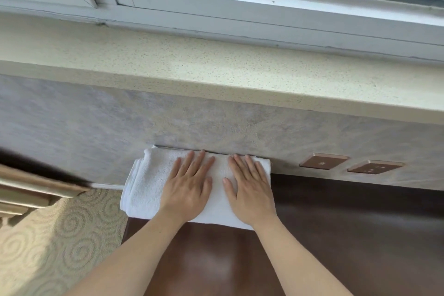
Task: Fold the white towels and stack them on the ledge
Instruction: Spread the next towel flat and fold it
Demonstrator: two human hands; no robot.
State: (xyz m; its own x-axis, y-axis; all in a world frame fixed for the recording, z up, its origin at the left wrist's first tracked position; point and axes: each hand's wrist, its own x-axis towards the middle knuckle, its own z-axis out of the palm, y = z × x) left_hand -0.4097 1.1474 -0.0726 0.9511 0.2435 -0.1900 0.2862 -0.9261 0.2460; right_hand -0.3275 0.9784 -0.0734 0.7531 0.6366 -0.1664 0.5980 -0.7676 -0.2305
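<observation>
A folded white towel lies on the far left corner of a dark brown table, its far edge against the wall. My left hand presses flat on its middle with straight fingers. My right hand presses flat on its right part, fingers spread toward the wall. The towel's left end overhangs the table edge a little. The speckled cream ledge runs above the wall, under the window, with nothing on it.
Two copper-coloured wall sockets sit on the grey wall right of the towel. A window frame stands behind the ledge. Patterned carpet lies at the lower left, with wooden furniture at the left edge.
</observation>
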